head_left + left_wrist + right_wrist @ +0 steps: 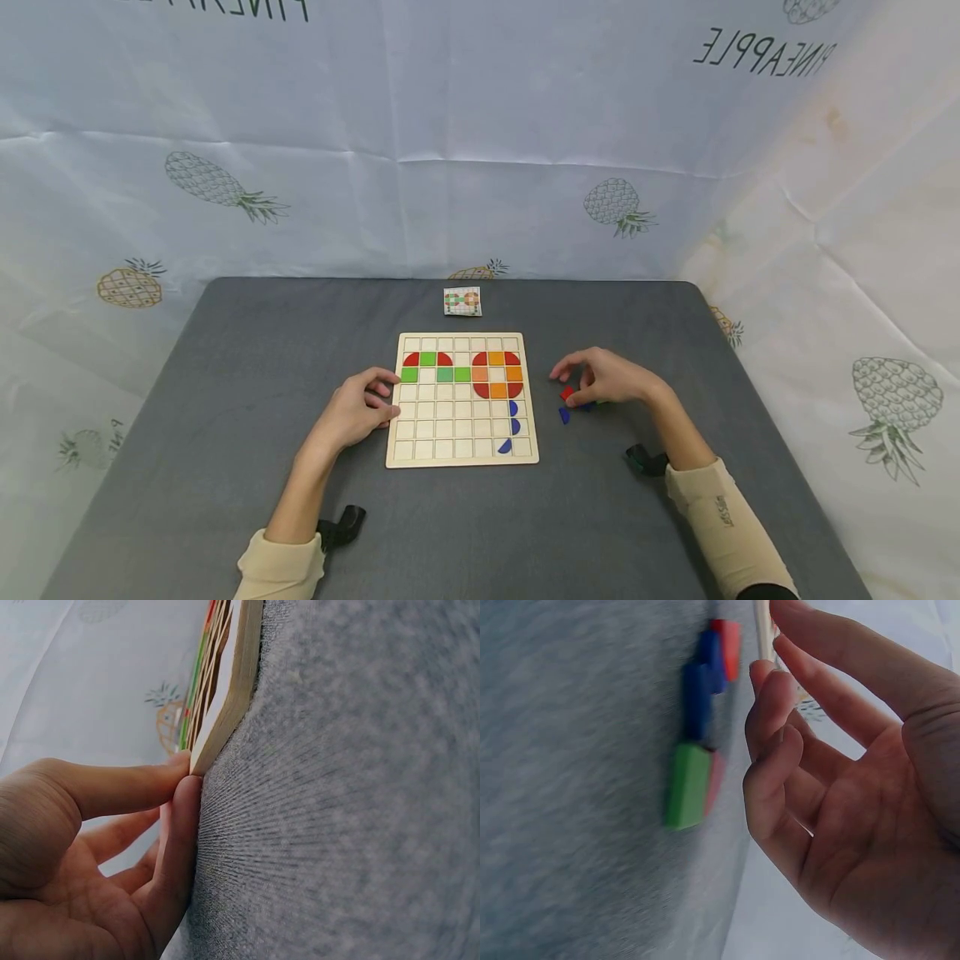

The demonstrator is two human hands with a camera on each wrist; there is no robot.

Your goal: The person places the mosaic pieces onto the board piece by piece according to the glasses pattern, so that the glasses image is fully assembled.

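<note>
A square wooden grid board [450, 429] lies on the table, with red, green and orange pieces set in its upper cells. Several blue half-round pieces [515, 426] lie along its lower right side. My left hand [357, 408] holds the board's left edge; the left wrist view shows thumb and forefinger at a corner. To the right of the board, my right hand [609, 377] hovers over loose pieces with its fingers loosely bent. Beneath it are a red piece [567, 393], a blue piece [564, 415] and, in the right wrist view, a green block [688, 787]. Nothing shows between its fingers.
Behind the board lies a small card [462, 301] printed with a coloured grid pattern. Grey cloth covers the table [420, 533]. A pale curtain with pineapple prints [450, 100] hangs at the back and sides.
</note>
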